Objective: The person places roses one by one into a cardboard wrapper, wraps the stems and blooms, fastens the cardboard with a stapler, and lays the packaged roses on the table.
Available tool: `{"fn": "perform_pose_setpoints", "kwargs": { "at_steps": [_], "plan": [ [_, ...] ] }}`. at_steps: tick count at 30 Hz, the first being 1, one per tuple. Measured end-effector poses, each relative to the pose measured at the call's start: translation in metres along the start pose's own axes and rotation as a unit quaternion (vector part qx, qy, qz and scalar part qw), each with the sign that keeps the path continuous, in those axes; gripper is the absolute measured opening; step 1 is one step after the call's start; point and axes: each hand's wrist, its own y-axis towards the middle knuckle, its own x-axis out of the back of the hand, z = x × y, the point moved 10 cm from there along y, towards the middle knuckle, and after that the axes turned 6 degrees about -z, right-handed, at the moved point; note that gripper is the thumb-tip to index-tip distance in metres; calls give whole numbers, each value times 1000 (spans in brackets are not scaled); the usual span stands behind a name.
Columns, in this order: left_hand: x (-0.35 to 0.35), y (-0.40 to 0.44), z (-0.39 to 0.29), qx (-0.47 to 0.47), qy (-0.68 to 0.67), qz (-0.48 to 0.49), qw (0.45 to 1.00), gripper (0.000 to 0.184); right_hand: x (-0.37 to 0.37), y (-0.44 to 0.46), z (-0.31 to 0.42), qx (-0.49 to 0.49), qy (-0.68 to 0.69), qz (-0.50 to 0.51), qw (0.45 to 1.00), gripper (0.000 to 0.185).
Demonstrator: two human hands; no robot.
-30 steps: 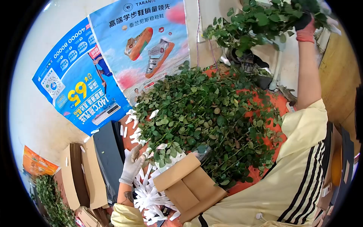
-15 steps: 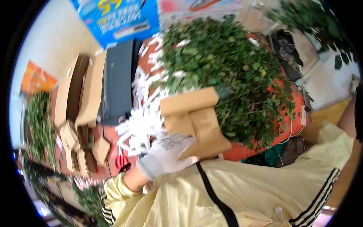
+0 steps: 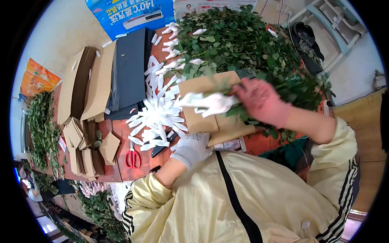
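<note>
My left hand (image 3: 192, 149), in a white glove, is closed at the near edge of a brown cardboard sheet (image 3: 198, 118) and grips it. Above the sheet, my right hand (image 3: 261, 101), in a pinkish-red glove, is closed round leafy stems whose white-wrapped heads (image 3: 214, 103) point left. Motion blurs the stems and heads. A large pile of green leafy stems (image 3: 239, 40) lies behind the sheet. White strips (image 3: 160, 117) fan out to its left on the red table (image 3: 125, 172).
Red-handled scissors (image 3: 133, 158) lie left of my left hand. Stacked cardboard pieces (image 3: 83, 154), tall folded cardboard (image 3: 99, 77) and a dark board (image 3: 129, 73) stand further left. More greenery (image 3: 42, 129) lies at the far left. A metal frame (image 3: 330, 32) is at the back right.
My right hand has come from the upper right to above the cardboard, bringing the stems. My left hand has moved from the white strips to the cardboard's near edge. The view has shifted.
</note>
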Motion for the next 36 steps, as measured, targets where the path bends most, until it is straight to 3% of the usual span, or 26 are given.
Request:
{"fn": "perform_pose_setpoints", "kwargs": {
  "at_steps": [1,2,3,6,8,11,13,14,15,17,22,28,30,33,36],
  "plan": [
    [5,1,-2,-2,2,-1,1000,45,-19,5,15,23,0,-16,1000,30],
    [6,-2,-5,3,-2,22,1000,47,-52,6,27,27,-25,28,999,34],
    [6,-3,-6,9,-7,42,999,49,-73,9,38,29,35,80,996,40],
    [5,-5,-5,1,-33,73,997,55,-109,12,48,77,35,38,996,49],
    [9,-8,0,-3,-76,41,996,59,-133,15,37,17,141,201,969,65],
    [-1,-8,26,-15,-162,26,986,61,-143,11,42,26,198,219,955,73],
    [2,0,62,41,-312,-50,948,49,-147,11,39,35,220,225,949,78],
    [-8,4,86,136,-334,-52,931,38,-149,11,37,25,234,218,947,78],
    [-12,7,91,141,-335,-53,930,38,-152,11,35,16,248,211,945,79],
    [6,6,85,238,-263,-33,934,35,-159,9,37,28,245,201,948,79],
    [-1,22,97,276,-185,-30,943,41,-142,7,39,20,254,221,941,77],
    [-11,23,101,261,-96,-57,959,38,-149,4,40,44,250,185,949,73],
    [-18,20,104,245,-125,-35,961,36,-148,6,39,51,254,157,953,72],
    [-17,20,96,232,-158,3,960,33,-151,6,36,32,280,199,939,70],
    [-19,20,92,231,-166,15,959,31,-140,5,38,63,246,123,959,71]
  ]
}}
